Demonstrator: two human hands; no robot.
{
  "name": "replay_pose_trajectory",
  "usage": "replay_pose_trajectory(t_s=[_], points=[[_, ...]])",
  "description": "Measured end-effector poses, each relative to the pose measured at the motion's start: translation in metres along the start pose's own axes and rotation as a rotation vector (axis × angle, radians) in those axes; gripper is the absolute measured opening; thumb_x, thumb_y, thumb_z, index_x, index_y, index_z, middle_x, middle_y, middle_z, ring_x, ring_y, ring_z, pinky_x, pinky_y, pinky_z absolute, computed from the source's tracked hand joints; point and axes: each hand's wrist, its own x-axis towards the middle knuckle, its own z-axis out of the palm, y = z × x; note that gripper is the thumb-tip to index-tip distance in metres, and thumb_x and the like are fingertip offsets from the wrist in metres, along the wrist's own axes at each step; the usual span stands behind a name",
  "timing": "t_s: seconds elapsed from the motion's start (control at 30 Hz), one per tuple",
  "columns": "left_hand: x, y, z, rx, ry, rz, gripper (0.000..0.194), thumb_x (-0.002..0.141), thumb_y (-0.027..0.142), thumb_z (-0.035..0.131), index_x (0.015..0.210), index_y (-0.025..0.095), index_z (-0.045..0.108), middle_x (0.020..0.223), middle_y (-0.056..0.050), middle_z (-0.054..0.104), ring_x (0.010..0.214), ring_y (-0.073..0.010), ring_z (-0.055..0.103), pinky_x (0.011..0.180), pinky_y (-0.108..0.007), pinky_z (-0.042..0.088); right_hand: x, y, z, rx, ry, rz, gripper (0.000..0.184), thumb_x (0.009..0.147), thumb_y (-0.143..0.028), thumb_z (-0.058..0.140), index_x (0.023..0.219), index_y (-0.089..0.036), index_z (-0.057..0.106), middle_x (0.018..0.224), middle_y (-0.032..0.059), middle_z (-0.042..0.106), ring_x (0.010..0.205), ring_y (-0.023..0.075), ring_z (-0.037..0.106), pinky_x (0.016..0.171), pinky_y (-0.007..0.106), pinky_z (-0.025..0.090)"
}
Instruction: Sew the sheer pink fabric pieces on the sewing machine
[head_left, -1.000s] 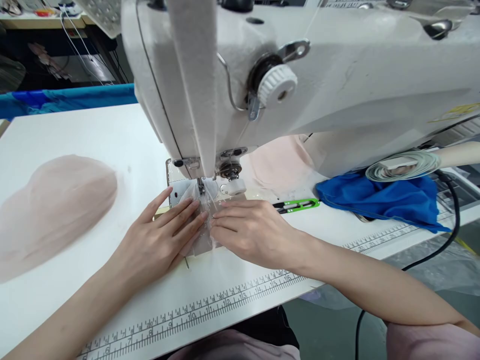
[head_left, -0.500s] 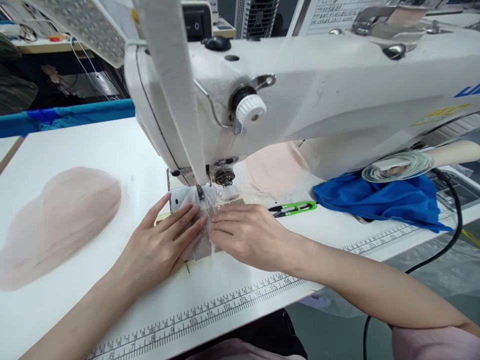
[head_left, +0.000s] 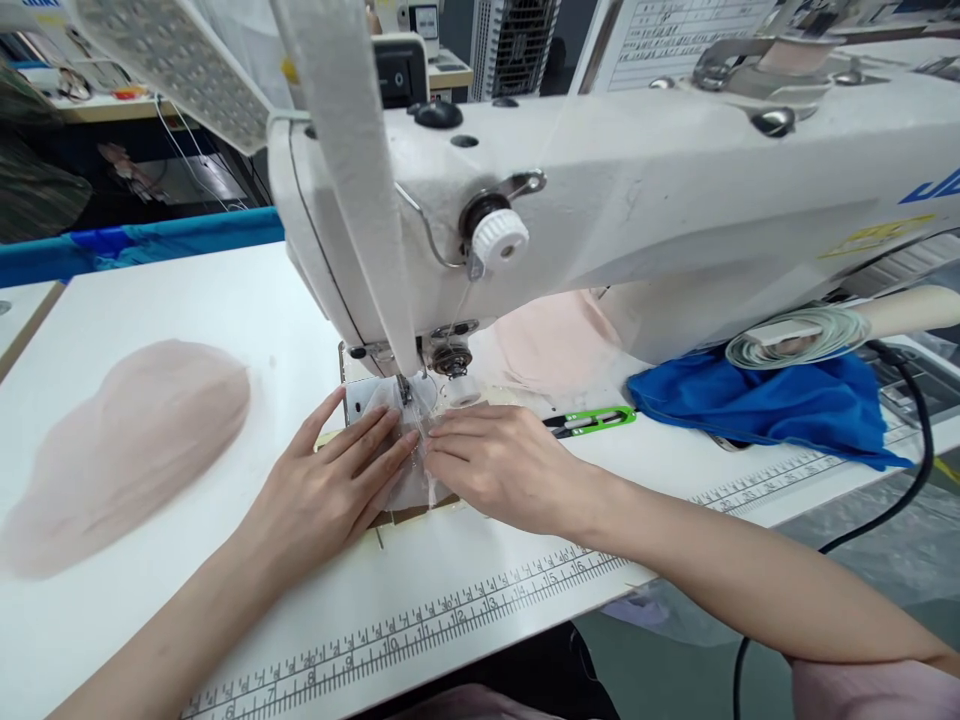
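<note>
A small piece of sheer pale fabric (head_left: 412,485) lies under the presser foot (head_left: 405,390) of a white sewing machine (head_left: 637,210). My left hand (head_left: 330,490) lies flat on the fabric's left side, fingers stretched toward the needle. On the fabric's right side rests my right hand (head_left: 499,462), its fingers extended and close together, pressing down. The fingertips of both hands nearly meet just in front of the presser foot.
A pile of sheer pink mesh pieces (head_left: 127,450) lies at the left of the white table (head_left: 187,300). Green thread snips (head_left: 592,420), a blue cloth (head_left: 772,405), a coil of tape (head_left: 802,335) and a black cable (head_left: 892,500) sit to the right. Ruler markings (head_left: 450,605) run along the table's front edge.
The fabric has crept a little toward the needle under both hands. The camera view has tilted upward, showing more of the machine's top.
</note>
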Motion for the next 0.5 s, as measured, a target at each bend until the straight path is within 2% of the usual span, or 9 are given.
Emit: replay_pose_trajectory(t_s=[0.17, 0.37, 0.5], points=[[0.0032, -0.0034, 0.0010, 0.019, 0.002, 0.008, 0.035, 0.098, 0.020, 0.048, 0.130, 0.012, 0.059, 0.129, -0.016, 0.065, 0.120, -0.0281, 0.063, 0.119, -0.058, 0.027, 0.0016, 0.0033, 0.0026, -0.038, 0.008, 0.004, 0.025, 0.089, -0.002, 0.052, 0.074, -0.015, 0.067, 0.076, 0.0011, 0.074, 0.075, 0.0145, 0.069, 0.074, 0.027, 0.056], [0.0042, -0.0044, 0.0015, 0.034, 0.011, -0.006, 0.035, 0.097, 0.021, 0.051, 0.130, 0.013, 0.060, 0.131, -0.016, 0.064, 0.123, -0.0294, 0.061, 0.118, -0.059, 0.029, 0.0026, 0.0065, 0.0056, 0.000, 0.004, 0.023, 0.022, 0.087, -0.001, 0.053, 0.078, -0.014, 0.068, 0.078, 0.0041, 0.075, 0.076, 0.0165, 0.070, 0.070, 0.029, 0.055], [0.0028, 0.0005, -0.0015, 0.016, 0.062, 0.056, 0.034, 0.094, 0.014, 0.054, 0.127, 0.014, 0.061, 0.126, -0.008, 0.068, 0.118, -0.0222, 0.064, 0.122, -0.050, 0.027, 0.0019, 0.0070, 0.0071, 0.010, 0.047, 0.000, 0.023, 0.089, -0.003, 0.052, 0.080, -0.014, 0.070, 0.083, 0.0055, 0.077, 0.078, 0.0172, 0.071, 0.075, 0.030, 0.057]])
